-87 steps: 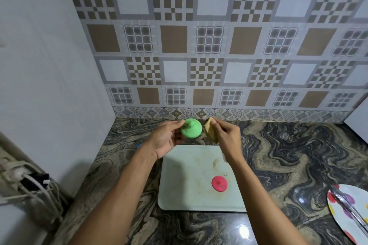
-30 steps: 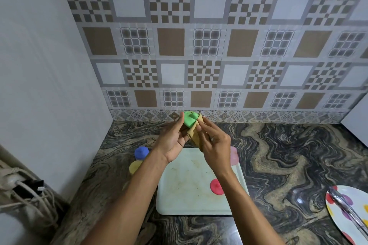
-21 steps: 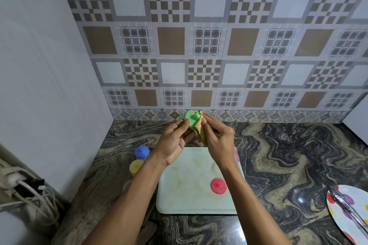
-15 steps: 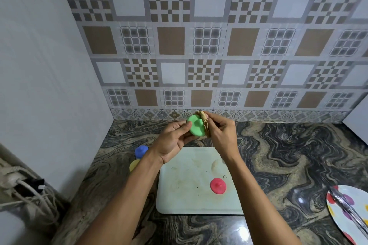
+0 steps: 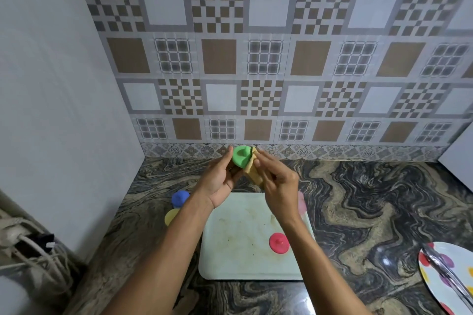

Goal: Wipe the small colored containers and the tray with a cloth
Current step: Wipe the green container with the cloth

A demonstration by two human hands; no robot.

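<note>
Green container [image 5: 242, 158], one of five, is pinched in the left hand [image 5: 220, 181] above the single tray's [image 5: 238, 250] far edge, the right hand [image 5: 277, 184] pinching one cloth [image 5: 256, 176] against it; red [image 5: 279, 243] sits on the tray, pink [image 5: 302, 203] at its far right corner, blue [image 5: 180, 198] and yellow [image 5: 171, 216] on the table [image 5: 371, 199] by its left edge.

Single head cam, looks fwd/down at countertop [image 5: 358, 199], tiled wall [image 5: 256, 59] ahead, close range.
</note>
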